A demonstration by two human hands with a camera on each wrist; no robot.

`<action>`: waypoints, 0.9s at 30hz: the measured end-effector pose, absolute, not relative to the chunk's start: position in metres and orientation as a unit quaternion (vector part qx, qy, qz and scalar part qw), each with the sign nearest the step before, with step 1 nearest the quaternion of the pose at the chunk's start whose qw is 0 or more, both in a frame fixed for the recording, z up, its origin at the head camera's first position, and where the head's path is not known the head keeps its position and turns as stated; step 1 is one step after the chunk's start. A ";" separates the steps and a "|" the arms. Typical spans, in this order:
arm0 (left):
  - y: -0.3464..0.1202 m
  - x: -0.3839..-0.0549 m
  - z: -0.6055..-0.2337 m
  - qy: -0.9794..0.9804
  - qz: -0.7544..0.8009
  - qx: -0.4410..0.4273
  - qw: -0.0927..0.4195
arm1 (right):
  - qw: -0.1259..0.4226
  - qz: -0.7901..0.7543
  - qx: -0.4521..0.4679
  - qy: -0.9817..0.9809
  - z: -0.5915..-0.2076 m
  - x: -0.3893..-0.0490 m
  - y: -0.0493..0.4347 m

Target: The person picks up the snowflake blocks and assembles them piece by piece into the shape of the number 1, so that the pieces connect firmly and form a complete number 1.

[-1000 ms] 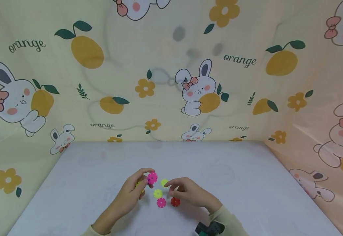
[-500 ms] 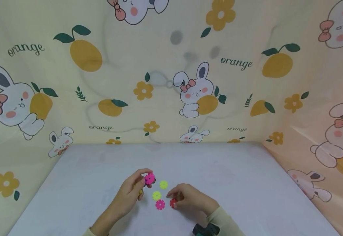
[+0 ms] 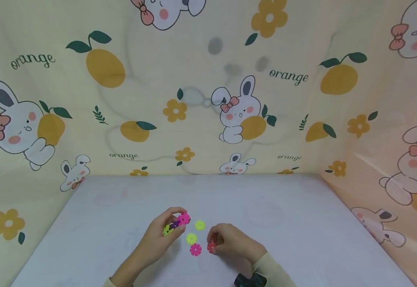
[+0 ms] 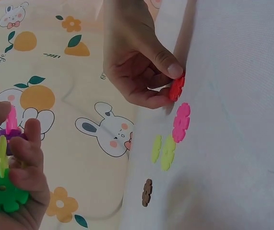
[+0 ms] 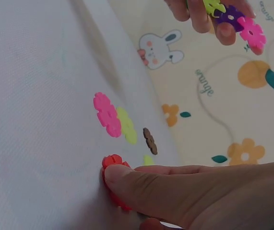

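One red disc (image 4: pixel 176 89) (right hand (image 3: pixel 232 240))

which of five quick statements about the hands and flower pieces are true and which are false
1. The right hand pinches a red piece. True.
2. The left hand is empty. False: the left hand holds several flower pieces, one of them purple.
3. A brown piece lies on the white tabletop. True.
4. No yellow piece lies loose there. False: two loose yellow pieces do.
5. A loose pink piece lies beside a yellow one. True.
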State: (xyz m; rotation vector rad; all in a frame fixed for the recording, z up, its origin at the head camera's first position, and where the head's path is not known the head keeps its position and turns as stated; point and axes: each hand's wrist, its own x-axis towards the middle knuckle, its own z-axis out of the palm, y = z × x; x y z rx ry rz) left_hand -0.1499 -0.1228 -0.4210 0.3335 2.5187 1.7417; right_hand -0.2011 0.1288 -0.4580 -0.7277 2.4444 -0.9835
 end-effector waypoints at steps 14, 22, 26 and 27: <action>-0.122 -0.152 -0.421 0.828 0.549 0.111 0.035 | 0.163 -0.366 -0.262 0.878 -0.460 -0.208 0.128; -0.122 -0.151 -0.421 0.829 0.546 0.118 0.030 | 0.103 -0.414 -0.248 0.870 -0.455 -0.210 0.128; -0.121 -0.152 -0.421 0.828 0.548 0.116 0.037 | 0.083 -0.440 -0.238 0.862 -0.449 -0.207 0.126; -0.121 -0.152 -0.422 0.827 0.549 0.115 0.040 | 0.080 -0.447 -0.237 0.859 -0.448 -0.206 0.126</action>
